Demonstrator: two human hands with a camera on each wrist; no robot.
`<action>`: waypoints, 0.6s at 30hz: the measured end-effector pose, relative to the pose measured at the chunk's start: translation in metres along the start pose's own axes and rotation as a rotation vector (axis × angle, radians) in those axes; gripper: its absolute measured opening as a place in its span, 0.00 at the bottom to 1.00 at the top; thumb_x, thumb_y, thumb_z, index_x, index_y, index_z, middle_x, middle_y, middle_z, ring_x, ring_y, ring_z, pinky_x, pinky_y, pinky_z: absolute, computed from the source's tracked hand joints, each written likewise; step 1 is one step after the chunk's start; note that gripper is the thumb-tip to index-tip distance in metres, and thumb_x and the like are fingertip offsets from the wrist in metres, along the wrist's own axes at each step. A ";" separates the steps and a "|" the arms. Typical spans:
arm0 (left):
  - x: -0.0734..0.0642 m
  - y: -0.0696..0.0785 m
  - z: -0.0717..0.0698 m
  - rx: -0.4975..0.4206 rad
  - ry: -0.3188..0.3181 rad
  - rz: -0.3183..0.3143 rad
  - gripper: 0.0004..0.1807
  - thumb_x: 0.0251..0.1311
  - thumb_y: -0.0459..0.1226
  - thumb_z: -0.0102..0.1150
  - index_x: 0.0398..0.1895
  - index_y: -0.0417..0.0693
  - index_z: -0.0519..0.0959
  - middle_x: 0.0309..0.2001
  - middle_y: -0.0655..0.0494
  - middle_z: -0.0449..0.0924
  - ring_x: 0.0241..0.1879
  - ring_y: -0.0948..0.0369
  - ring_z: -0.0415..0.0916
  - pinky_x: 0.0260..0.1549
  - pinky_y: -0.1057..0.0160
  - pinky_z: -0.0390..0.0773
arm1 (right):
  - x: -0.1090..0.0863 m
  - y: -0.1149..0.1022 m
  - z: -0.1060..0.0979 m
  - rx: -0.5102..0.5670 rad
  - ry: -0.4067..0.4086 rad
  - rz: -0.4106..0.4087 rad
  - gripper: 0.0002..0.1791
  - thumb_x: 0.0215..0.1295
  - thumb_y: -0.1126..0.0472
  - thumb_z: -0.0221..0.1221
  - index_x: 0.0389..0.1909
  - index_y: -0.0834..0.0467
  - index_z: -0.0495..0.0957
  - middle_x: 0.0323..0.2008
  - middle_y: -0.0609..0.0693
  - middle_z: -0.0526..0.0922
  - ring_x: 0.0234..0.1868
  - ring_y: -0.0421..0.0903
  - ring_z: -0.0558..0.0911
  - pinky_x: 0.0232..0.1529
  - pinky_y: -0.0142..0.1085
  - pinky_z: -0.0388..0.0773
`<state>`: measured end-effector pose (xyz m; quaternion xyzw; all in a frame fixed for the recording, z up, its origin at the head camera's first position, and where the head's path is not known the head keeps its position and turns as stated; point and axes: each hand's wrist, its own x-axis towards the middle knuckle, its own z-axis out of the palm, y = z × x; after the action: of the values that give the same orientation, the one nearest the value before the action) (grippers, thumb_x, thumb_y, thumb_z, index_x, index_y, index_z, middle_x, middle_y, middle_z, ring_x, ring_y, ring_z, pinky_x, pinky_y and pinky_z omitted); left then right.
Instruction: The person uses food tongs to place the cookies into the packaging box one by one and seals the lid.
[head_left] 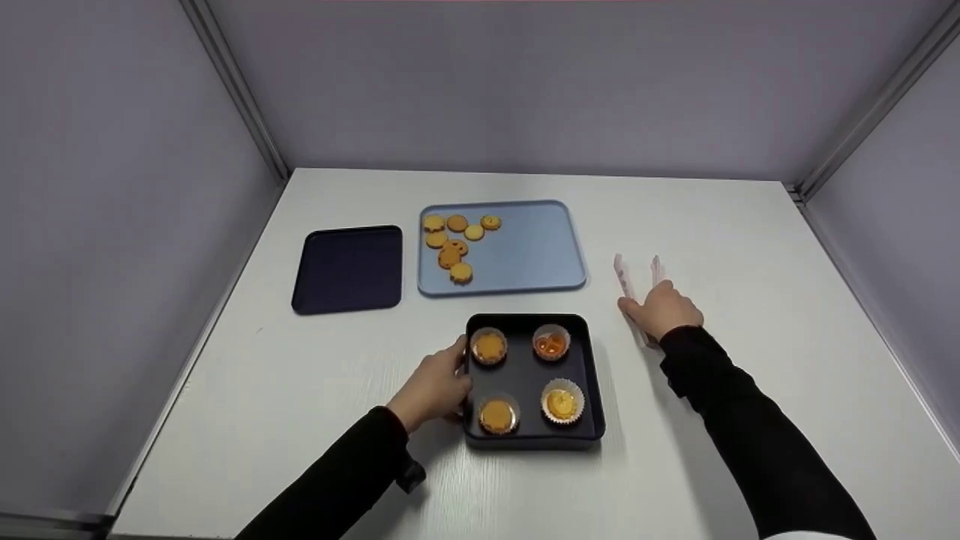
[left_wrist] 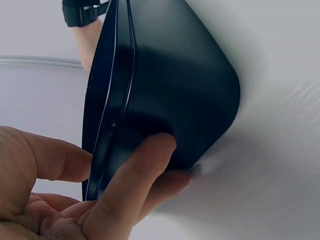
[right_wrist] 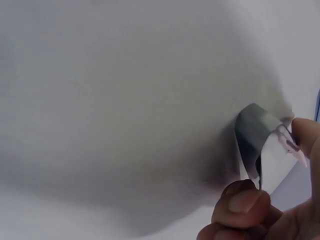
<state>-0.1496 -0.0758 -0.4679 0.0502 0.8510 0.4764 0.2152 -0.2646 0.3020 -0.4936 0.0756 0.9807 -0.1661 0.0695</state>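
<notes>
My left hand (head_left: pixel 435 388) grips the left rim of a square dark baking pan (head_left: pixel 525 382). In the left wrist view the thumb is at the rim of the pan (left_wrist: pixel 185 85) and the fingers lie along its outer wall. Paper cups stand near its four corners. Both left cups hold golden cookies (head_left: pixel 490 346); the far right cup has orange pieces (head_left: pixel 551 345), the near right one a yellow cookie (head_left: pixel 561 403). To the right, my right hand (head_left: pixel 664 311) holds pale pinkish tongs (head_left: pixel 622 271) near their bent end, arms spread and tips pointing away.
Behind the pan lies a light blue tray (head_left: pixel 529 251), several cookies (head_left: pixel 450 256) gathered on its left part. A flat dark tray (head_left: pixel 349 270) sits left of it. Grey panels (head_left: pixel 495 90) enclose the white table (head_left: pixel 300 390) at the back and sides.
</notes>
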 end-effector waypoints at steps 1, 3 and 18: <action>0.000 0.000 0.000 0.013 0.005 0.006 0.44 0.62 0.25 0.49 0.82 0.41 0.48 0.73 0.35 0.65 0.22 0.60 0.76 0.22 0.60 0.85 | 0.000 0.000 0.000 0.002 0.001 -0.004 0.45 0.69 0.35 0.54 0.53 0.80 0.68 0.42 0.76 0.81 0.39 0.69 0.84 0.35 0.56 0.82; 0.000 0.000 0.000 0.025 0.010 0.012 0.44 0.62 0.25 0.49 0.82 0.40 0.49 0.73 0.35 0.66 0.23 0.60 0.76 0.21 0.61 0.85 | -0.001 0.000 -0.001 0.002 0.003 -0.007 0.48 0.68 0.33 0.54 0.55 0.81 0.69 0.43 0.76 0.81 0.39 0.69 0.84 0.34 0.56 0.82; 0.000 0.000 -0.001 0.025 -0.008 -0.005 0.43 0.63 0.26 0.48 0.82 0.41 0.47 0.73 0.35 0.66 0.22 0.61 0.76 0.22 0.60 0.85 | 0.001 0.004 -0.005 0.006 0.021 -0.019 0.41 0.70 0.35 0.54 0.46 0.77 0.74 0.33 0.70 0.82 0.28 0.61 0.84 0.22 0.44 0.76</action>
<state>-0.1499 -0.0765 -0.4672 0.0525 0.8561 0.4651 0.2192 -0.2652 0.3078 -0.4902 0.0684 0.9816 -0.1689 0.0576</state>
